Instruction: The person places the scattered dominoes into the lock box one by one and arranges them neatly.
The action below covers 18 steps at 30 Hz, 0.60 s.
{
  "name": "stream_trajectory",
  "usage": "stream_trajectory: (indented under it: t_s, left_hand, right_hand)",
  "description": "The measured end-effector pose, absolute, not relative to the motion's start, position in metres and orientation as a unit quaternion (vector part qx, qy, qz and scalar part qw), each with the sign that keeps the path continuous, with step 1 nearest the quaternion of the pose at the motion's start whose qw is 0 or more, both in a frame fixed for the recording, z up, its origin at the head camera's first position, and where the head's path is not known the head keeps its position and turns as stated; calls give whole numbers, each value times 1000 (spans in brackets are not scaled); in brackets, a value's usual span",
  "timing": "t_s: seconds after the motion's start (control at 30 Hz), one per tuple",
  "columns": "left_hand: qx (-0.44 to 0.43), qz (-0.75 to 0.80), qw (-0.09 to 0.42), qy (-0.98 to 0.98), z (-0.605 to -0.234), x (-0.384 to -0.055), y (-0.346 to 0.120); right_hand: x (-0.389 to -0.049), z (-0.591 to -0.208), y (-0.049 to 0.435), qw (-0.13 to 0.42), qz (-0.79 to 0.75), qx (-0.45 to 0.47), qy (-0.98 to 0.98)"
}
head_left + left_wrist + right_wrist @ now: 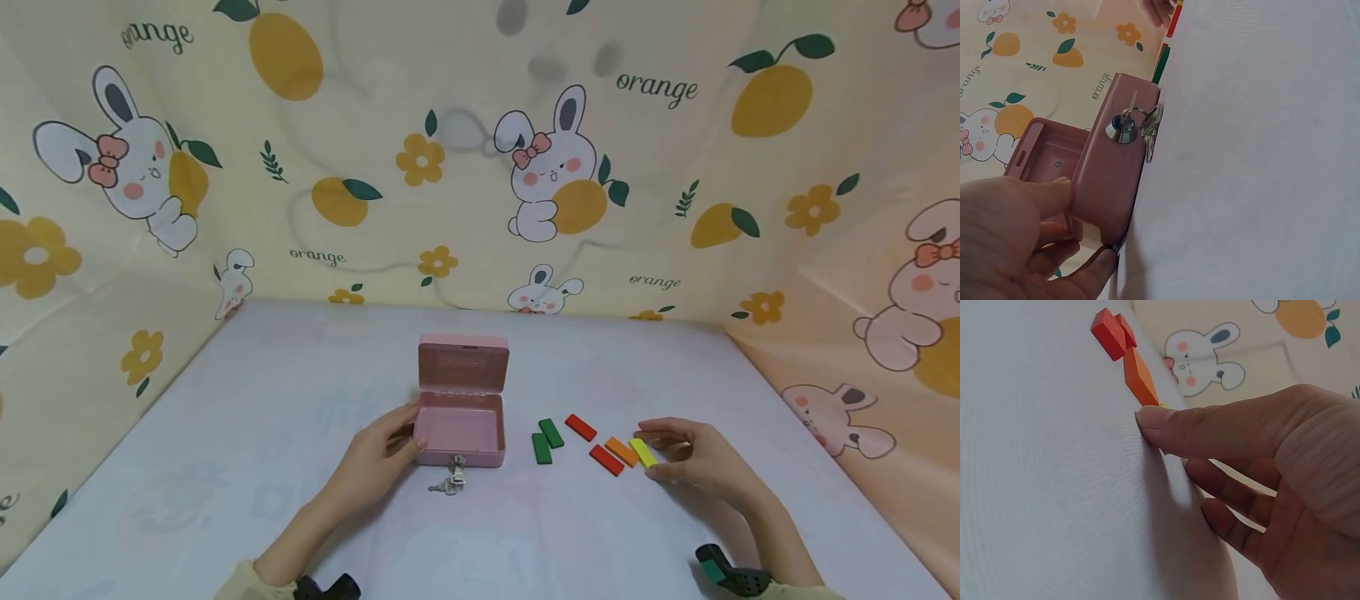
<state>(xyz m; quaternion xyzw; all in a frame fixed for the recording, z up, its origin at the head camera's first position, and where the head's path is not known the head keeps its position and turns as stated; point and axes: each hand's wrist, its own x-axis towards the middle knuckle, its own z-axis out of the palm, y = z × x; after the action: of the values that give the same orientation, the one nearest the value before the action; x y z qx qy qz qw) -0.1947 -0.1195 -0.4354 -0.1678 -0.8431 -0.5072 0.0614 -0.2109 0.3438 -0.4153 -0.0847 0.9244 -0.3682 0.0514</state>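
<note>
A small pink cash box (461, 460) stands on the table with its lid (462, 367) raised and nothing inside. My left hand (378, 450) grips the box's left side, thumb at the near rim and fingers against the outer wall. From the front lock (1121, 130) hang keys (1150, 125). Over to the right, my right hand (705, 458) pinches a yellow block (643, 452) between thumb and forefinger, close on the tabletop. The thumb hides most of that block in the right wrist view. Right beside it lies an orange block (621, 451).
Two red blocks (606, 461) lie left of the orange one, and two green blocks (542, 448) lie nearer the box. White cloth (525, 542) covers the table. A patterned curtain (450, 67) rises behind and at both sides.
</note>
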Motion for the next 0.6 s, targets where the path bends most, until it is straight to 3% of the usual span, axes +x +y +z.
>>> stream_trajectory:
  t_s: [0.6]
  left_hand:
    - [-153, -511, 52, -844, -436, -196, -118]
  right_hand:
    - [-210, -415, 342, 53, -377, -84, 921]
